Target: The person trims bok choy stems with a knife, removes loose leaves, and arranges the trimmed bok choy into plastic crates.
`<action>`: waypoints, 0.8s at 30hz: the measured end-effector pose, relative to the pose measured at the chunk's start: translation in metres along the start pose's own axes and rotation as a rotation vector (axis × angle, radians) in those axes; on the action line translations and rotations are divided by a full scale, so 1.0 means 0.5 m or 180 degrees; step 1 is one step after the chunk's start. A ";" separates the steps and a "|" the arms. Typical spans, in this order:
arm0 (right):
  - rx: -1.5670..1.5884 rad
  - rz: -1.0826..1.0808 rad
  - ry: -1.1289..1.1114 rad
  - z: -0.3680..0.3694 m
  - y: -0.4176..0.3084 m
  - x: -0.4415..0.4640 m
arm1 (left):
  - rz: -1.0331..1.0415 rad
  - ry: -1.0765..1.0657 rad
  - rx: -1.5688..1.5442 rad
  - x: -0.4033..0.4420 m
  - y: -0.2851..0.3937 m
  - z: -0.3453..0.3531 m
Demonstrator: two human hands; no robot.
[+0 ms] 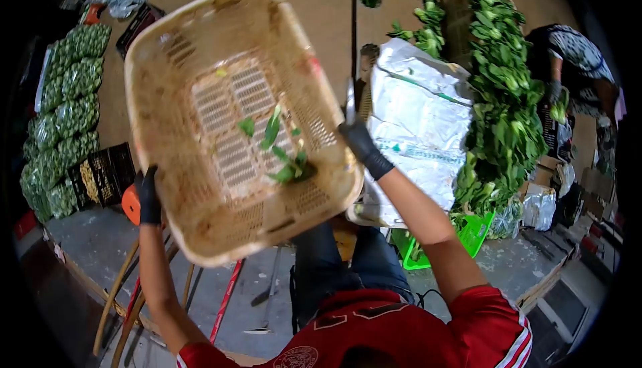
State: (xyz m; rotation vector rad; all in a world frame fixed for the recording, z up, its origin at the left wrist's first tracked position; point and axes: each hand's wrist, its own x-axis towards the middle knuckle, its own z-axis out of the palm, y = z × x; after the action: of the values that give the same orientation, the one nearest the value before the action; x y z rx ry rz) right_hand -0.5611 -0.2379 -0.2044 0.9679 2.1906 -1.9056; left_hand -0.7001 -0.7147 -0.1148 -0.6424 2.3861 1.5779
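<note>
A large beige plastic basket (221, 27), stained brown, is held up and tilted so its inside faces me. Several loose green leaves (284, 154) lie on its slotted bottom. My left hand (148, 195), in a black glove, is closed at the basket's lower left rim, its fingers partly hidden. My right hand (361, 144), also gloved in black, is closed at the right rim. A narrow metal blade (350, 100), apparently a knife's, sticks up from that hand; its handle is hidden. Just beside my left hand is a rounded orange object (131, 205) I cannot identify.
White plastic sacking (418, 127) covers a stack at right, beside heaped leafy greens (505, 94). A green crate (475, 237) stands below. Bagged greens (73, 107) and a black crate (103, 175) are at left. Poles (227, 300) lie low. Another person (578, 54) handles greens far right.
</note>
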 end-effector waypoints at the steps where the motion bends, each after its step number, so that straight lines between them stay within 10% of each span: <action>1: -0.0235 -0.0020 0.0063 0.010 0.010 0.043 | -0.0031 -0.0098 0.0098 0.082 -0.026 0.020; 10: 0.0164 0.0207 -0.0680 -0.099 0.106 0.071 | 0.0770 0.0345 0.3824 0.488 -0.248 0.328; 13: -0.0259 0.0980 -0.0146 -0.230 0.223 -0.108 | 0.2432 -0.0676 0.3057 0.507 -0.475 0.410; 20: -0.0276 0.2486 0.0711 -0.402 0.348 -0.520 | 0.1737 -0.3148 0.2203 0.043 -0.712 0.611; 24: 0.0332 0.2918 0.1161 -0.399 0.334 -0.626 | 0.1653 -0.3150 0.1911 -0.153 -0.544 0.693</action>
State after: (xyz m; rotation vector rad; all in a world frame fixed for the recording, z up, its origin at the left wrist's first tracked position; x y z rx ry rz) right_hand -0.1609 -0.1764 -0.1632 2.0004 1.3251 -1.4499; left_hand -0.5284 -0.4706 -0.4480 0.7565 2.0500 0.8395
